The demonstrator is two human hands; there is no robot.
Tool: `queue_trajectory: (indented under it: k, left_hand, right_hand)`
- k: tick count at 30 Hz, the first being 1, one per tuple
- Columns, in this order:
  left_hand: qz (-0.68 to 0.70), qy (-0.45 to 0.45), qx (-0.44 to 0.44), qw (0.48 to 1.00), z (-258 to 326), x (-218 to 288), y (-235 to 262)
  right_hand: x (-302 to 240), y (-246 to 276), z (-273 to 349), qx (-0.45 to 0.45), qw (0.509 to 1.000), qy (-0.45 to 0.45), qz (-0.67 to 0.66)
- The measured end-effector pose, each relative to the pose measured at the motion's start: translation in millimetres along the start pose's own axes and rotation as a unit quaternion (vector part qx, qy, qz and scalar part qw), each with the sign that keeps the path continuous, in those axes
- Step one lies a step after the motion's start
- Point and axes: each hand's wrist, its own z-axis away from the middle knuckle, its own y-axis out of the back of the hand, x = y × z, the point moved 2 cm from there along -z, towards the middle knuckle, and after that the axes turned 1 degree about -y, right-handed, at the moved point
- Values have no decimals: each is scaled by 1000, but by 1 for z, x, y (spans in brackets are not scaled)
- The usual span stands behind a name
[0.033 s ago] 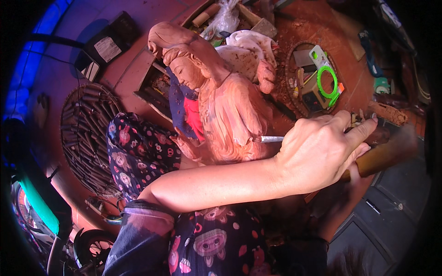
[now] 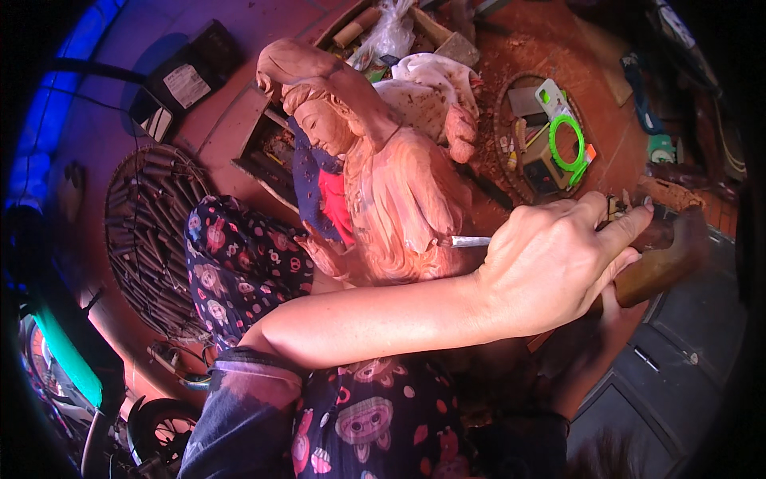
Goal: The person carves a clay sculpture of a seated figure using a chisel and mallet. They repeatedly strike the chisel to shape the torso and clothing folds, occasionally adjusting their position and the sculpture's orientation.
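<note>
A reddish carved wooden statue point(image 2: 411, 188) of a robed figure with a tall headdress leans between my legs. My left hand point(image 2: 550, 259) is closed around a chisel point(image 2: 471, 241), its forearm crossing in front of the statue. The chisel's metal blade meets the carved folds at the statue's side, and its dark handle end shows past my fingers. Beyond that, my right hand point(image 2: 613, 310) grips a brown wooden mallet point(image 2: 662, 267). The mallet is beside the chisel's handle end; whether they touch I cannot tell. Much of my right hand is hidden behind the left.
Left of my patterned trousers lies a round basket point(image 2: 120, 231) with many dark-handled tools. A round tray point(image 2: 523, 188) at right holds a green ring and small items. Behind the statue are a wood-shaving-strewn white cloth point(image 2: 435, 76) and a wooden box point(image 2: 263, 172). Grey cabinets point(image 2: 678, 351) stand at lower right.
The mallet in my right hand has shifted slightly left, toward the chisel's handle end. My left hand, the chisel and the statue stay in place.
</note>
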Motion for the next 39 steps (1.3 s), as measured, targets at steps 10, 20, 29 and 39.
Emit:
queue_trajectory:
  k: [10, 20, 29, 39]
  left_hand:
    - [-18, -32, 37, 999, -1, -6, -1]
    - [-6, -41, 46, 998, 1, -6, 1]
    - [19, -11, -1, 1000, 3, -1, 7]
    - [-7, -106, 18, 994, 3, 11, 7]
  right_hand:
    - [9, 0, -5, 4, 997, -8, -77]
    - [35, 20, -19, -30, 995, 82, -53]
    - [17, 32, -10, -53, 991, 76, 98]
    - [4, 5, 1, -4, 1000, 19, -5]
